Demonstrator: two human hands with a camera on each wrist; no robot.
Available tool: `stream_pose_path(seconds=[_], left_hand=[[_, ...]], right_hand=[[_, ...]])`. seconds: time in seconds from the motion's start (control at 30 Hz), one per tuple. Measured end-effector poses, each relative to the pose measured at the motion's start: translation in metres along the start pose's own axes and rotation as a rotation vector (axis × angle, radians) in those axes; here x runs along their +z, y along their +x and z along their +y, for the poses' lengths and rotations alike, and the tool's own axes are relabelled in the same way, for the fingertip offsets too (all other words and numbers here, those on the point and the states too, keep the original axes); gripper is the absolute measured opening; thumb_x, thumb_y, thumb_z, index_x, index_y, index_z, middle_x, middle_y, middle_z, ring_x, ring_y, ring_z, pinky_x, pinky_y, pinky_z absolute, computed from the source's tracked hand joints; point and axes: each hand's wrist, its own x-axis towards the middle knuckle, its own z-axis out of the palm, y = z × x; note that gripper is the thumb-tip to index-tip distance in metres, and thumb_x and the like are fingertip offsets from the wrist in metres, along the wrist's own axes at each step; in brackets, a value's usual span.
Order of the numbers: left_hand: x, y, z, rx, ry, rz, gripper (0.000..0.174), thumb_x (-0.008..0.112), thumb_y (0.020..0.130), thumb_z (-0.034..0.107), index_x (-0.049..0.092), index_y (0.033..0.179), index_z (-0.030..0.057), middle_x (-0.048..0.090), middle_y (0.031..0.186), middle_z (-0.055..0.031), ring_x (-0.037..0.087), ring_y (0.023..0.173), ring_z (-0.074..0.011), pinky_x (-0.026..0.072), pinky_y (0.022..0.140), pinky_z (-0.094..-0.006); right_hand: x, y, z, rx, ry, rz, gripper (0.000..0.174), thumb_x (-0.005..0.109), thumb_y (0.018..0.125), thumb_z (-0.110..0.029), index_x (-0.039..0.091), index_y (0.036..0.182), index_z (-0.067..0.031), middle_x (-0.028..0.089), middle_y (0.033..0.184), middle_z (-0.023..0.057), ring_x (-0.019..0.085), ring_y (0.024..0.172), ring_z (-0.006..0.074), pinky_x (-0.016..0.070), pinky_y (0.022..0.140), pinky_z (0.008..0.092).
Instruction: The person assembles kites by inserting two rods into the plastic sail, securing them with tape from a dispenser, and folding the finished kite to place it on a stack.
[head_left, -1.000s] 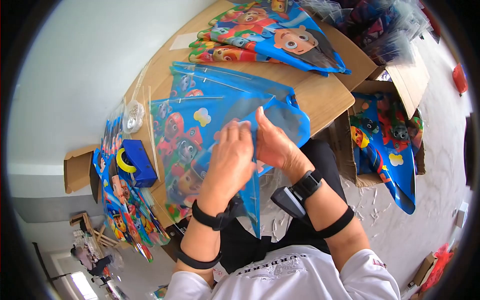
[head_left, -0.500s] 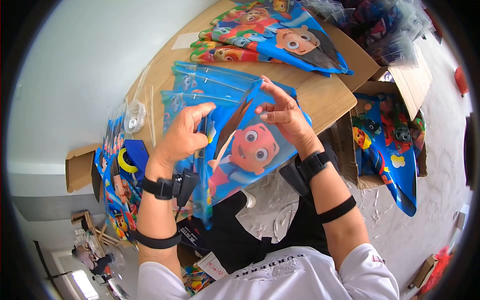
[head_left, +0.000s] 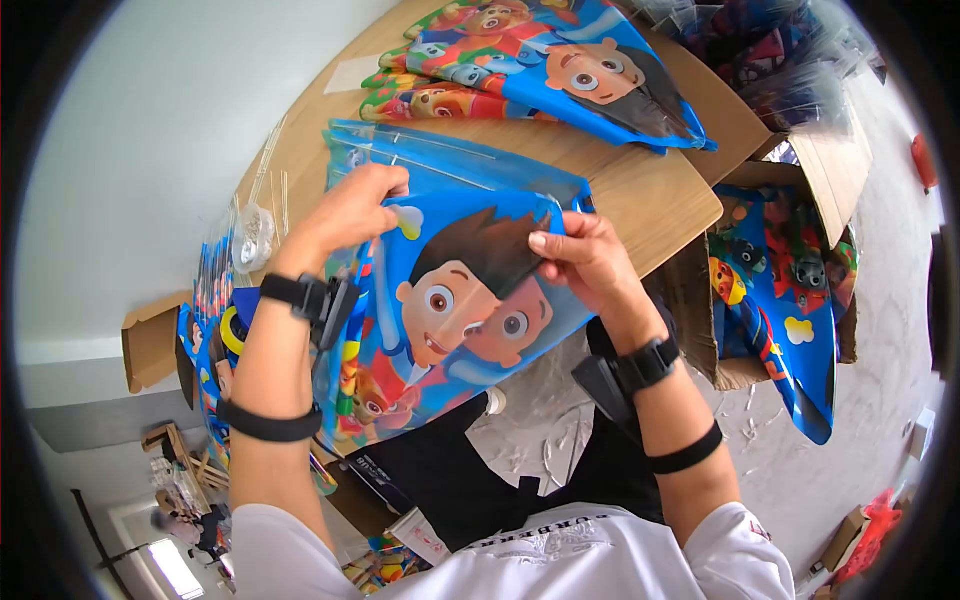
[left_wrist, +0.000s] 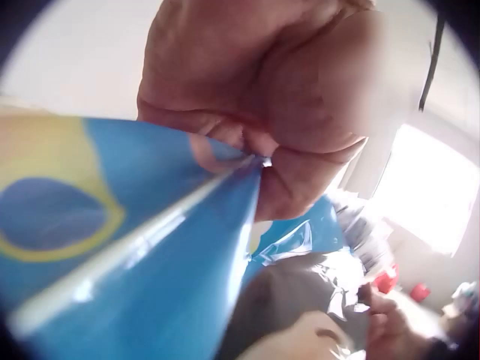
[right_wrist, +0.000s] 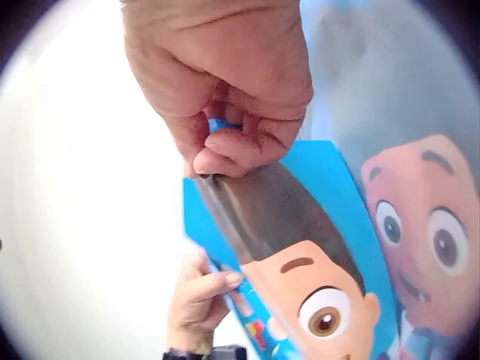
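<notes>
A blue kite [head_left: 440, 300] printed with a large cartoon boy's face is stretched between both hands in front of the body. My left hand [head_left: 350, 212] grips its upper left edge, with a white rod [left_wrist: 142, 244] running along the sheet up to the fingers in the left wrist view. Thumb and fingers of my right hand [head_left: 592, 260] pinch the dark-haired corner at the upper right. Behind the front sheet shows a second boy's face on a paler, see-through layer [right_wrist: 420, 217]. More blue kite sheets [head_left: 500, 165] with thin rods lie flat on the table just beyond.
Folded kites [head_left: 600, 85] are stacked at the back of the wooden table [head_left: 665, 205]. A clear tape roll [head_left: 252, 238] and thin rods [head_left: 284, 200] lie at the left edge. Beside the table, a cardboard box [head_left: 705, 340] holds more kites. Clear plastic packets [head_left: 815, 60] are heaped behind.
Both hands parted from close together over the kite. My left hand moved left and up its edge; the right took hold of the corner. The kite unfolded, bringing the boy's face into view.
</notes>
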Motion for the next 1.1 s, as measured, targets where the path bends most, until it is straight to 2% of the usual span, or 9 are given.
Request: stream_pose_path(seconds=[0.13, 0.23, 0.37, 0.53, 0.63, 0.77, 0.87, 1.0, 1.1], left_hand=[[0.055, 0.021, -0.027, 0.288, 0.342, 0.279, 0.020, 0.066, 0.064, 0.006, 0.058, 0.082, 0.0065, 0.057, 0.087, -0.0085, 0.050, 0.094, -0.0284, 0.0391, 0.076, -0.0440], [0.071, 0.034, -0.021, 0.166, 0.432, 0.128, 0.027, 0.069, 0.059, 0.004, 0.060, 0.084, 0.0098, 0.057, 0.089, -0.0089, 0.049, 0.098, -0.0266, 0.0385, 0.076, -0.0447], [0.072, 0.016, -0.009, 0.106, 0.416, 0.573, 0.029, 0.069, 0.061, 0.004, 0.058, 0.088, 0.0066, 0.054, 0.091, -0.0081, 0.048, 0.099, -0.0277, 0.0390, 0.081, -0.0417], [0.086, -0.055, -0.032, -0.015, 0.154, 0.753, 0.018, 0.067, 0.067, 0.004, 0.059, 0.083, 0.0043, 0.054, 0.083, -0.0104, 0.052, 0.088, -0.0291, 0.0426, 0.076, -0.0377], [0.103, -0.128, -0.079, -0.413, -0.127, 0.985, 0.003, 0.062, 0.072, 0.008, 0.060, 0.074, 0.0075, 0.057, 0.073, -0.0141, 0.057, 0.074, -0.0329, 0.0440, 0.064, -0.0421], [0.138, -0.240, -0.179, -0.845, -0.244, 1.317, 0.014, 0.058, 0.078, 0.013, 0.065, 0.076, 0.0013, 0.063, 0.069, -0.0156, 0.062, 0.067, -0.0276, 0.0472, 0.063, -0.0362], [0.167, -0.296, -0.233, -1.093, -0.470, 1.267, 0.018, 0.062, 0.077, 0.017, 0.066, 0.076, -0.0007, 0.064, 0.073, -0.0127, 0.061, 0.065, -0.0221, 0.0471, 0.058, -0.0337], [0.157, -0.299, -0.214, -1.108, -1.109, 1.157, 0.014, 0.066, 0.076, 0.017, 0.063, 0.084, 0.0062, 0.054, 0.067, 0.0005, 0.050, 0.058, -0.0109, 0.0415, 0.051, -0.0281], [0.157, -0.294, -0.212, -0.998, -1.309, 1.164, 0.015, 0.068, 0.075, 0.015, 0.061, 0.085, 0.0072, 0.052, 0.068, 0.0002, 0.048, 0.060, -0.0117, 0.0405, 0.051, -0.0289]], right_hand=[[0.000, -0.020, 0.016, 0.145, 0.010, 0.154, 0.005, 0.067, 0.078, -0.004, 0.062, 0.078, -0.0036, 0.058, 0.065, 0.0010, 0.052, 0.048, 0.0074, 0.0389, 0.041, 0.0193], [-0.002, -0.025, 0.015, 0.176, -0.112, 0.234, 0.004, 0.066, 0.078, -0.003, 0.062, 0.079, -0.0032, 0.058, 0.064, 0.0010, 0.052, 0.047, 0.0073, 0.0399, 0.040, 0.0186], [0.006, -0.025, 0.013, 0.179, -0.132, 0.303, 0.007, 0.066, 0.080, -0.008, 0.062, 0.084, -0.0034, 0.061, 0.069, 0.0016, 0.056, 0.049, 0.0087, 0.0438, 0.041, 0.0187], [0.015, -0.023, 0.020, 0.125, -0.191, 0.435, 0.014, 0.059, 0.087, -0.018, 0.058, 0.095, -0.0060, 0.060, 0.077, 0.0022, 0.061, 0.052, 0.0143, 0.0432, 0.039, 0.0188], [0.008, -0.020, 0.022, 0.153, -0.382, 0.405, 0.010, 0.059, 0.086, -0.016, 0.057, 0.092, -0.0075, 0.055, 0.072, -0.0006, 0.055, 0.044, 0.0109, 0.0356, 0.032, 0.0176], [0.004, -0.015, 0.025, 0.161, -0.360, 0.462, 0.005, 0.060, 0.085, -0.012, 0.056, 0.087, -0.0088, 0.050, 0.067, -0.0029, 0.045, 0.042, 0.0065, 0.0272, 0.031, 0.0167], [-0.006, -0.012, 0.028, 0.164, -0.380, 0.445, 0.006, 0.060, 0.086, -0.012, 0.056, 0.088, -0.0104, 0.051, 0.067, -0.0027, 0.047, 0.044, 0.0072, 0.0281, 0.032, 0.0165], [-0.010, -0.009, 0.028, 0.179, -0.386, 0.423, 0.006, 0.060, 0.086, -0.013, 0.055, 0.087, -0.0115, 0.052, 0.067, -0.0024, 0.047, 0.043, 0.0077, 0.0283, 0.032, 0.0164], [-0.011, -0.009, 0.028, 0.161, -0.420, 0.438, 0.006, 0.060, 0.086, -0.013, 0.055, 0.087, -0.0111, 0.053, 0.068, -0.0021, 0.047, 0.043, 0.0076, 0.0283, 0.032, 0.0164]])
